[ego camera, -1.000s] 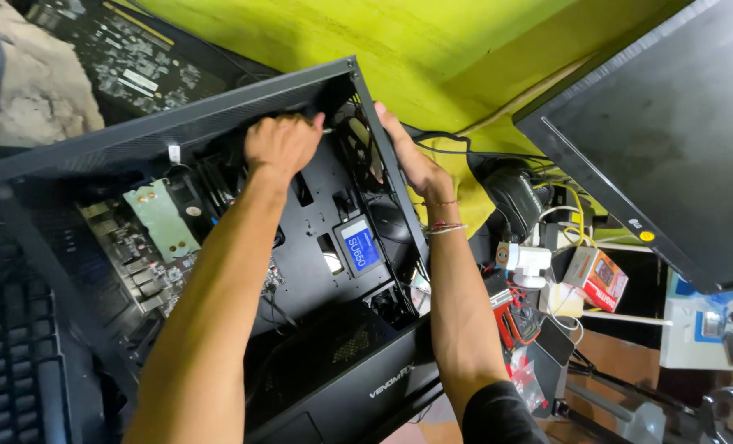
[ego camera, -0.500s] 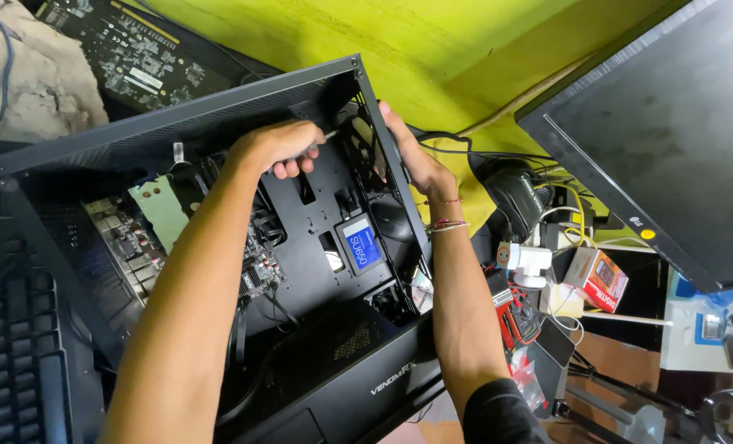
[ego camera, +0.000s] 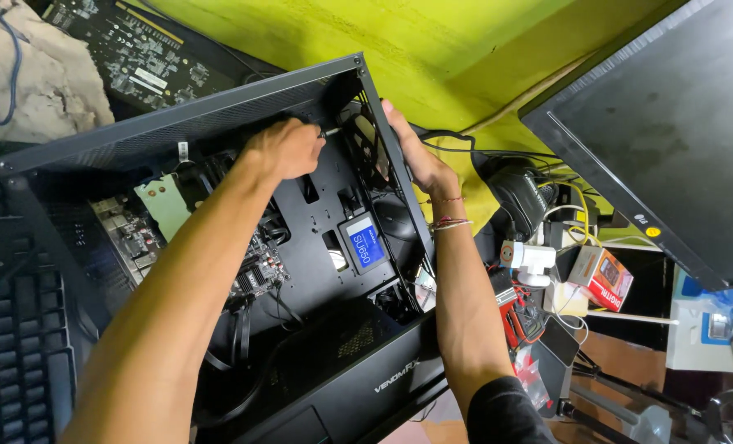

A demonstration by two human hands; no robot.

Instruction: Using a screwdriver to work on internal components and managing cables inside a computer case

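A small blue-labelled drive [ego camera: 362, 243] sits on the inner panel of the open black computer case [ego camera: 218, 107]. A red-and-white box [ego camera: 601, 275] lies to the right, below the dark monitor [ego camera: 670, 140]. Yellow cloth [ego camera: 399, 37] covers the far surface. The left hand [ego camera: 282, 150] is closed around a screwdriver [ego camera: 331, 131] inside the case; the right hand [ego camera: 411, 152] clasps the case's right edge.

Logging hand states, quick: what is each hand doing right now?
Left hand: closed on a thin metal-tipped screwdriver.
Right hand: gripping the edge of the black metal computer case.
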